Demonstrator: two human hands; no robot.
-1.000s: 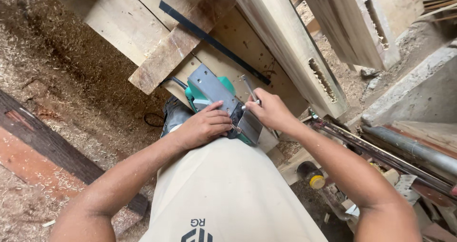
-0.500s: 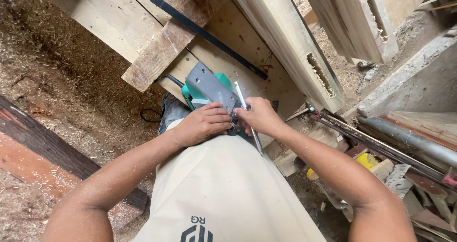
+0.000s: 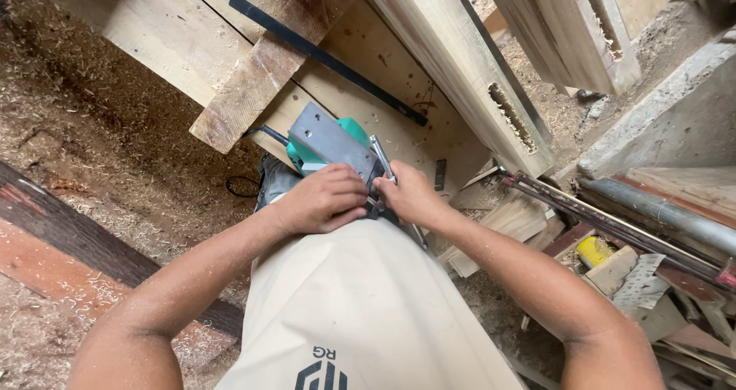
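While left hand (image 3: 322, 200) clasps green planer (image 3: 326, 144) | right hand (image 3: 410, 194) grips metal wrench (image 3: 381, 156) against it

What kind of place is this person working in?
Most likely a woodworking shop: wood shavings cover the floor, thick planks lie about, and both hands hold a green power tool, turned base-up.

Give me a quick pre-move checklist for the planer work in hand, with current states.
1. Left hand steadying the green power planer: ok.
2. Right hand on the metal wrench at the planer's base: ok.
3. Planer turned sole plate up: ok.
4. Power cord unplugged: cannot tell, far end hidden.
5. Wrench seated on a bolt: cannot tell, fingers cover it.
6. Footing: not ok, wood offcuts beside the legs.
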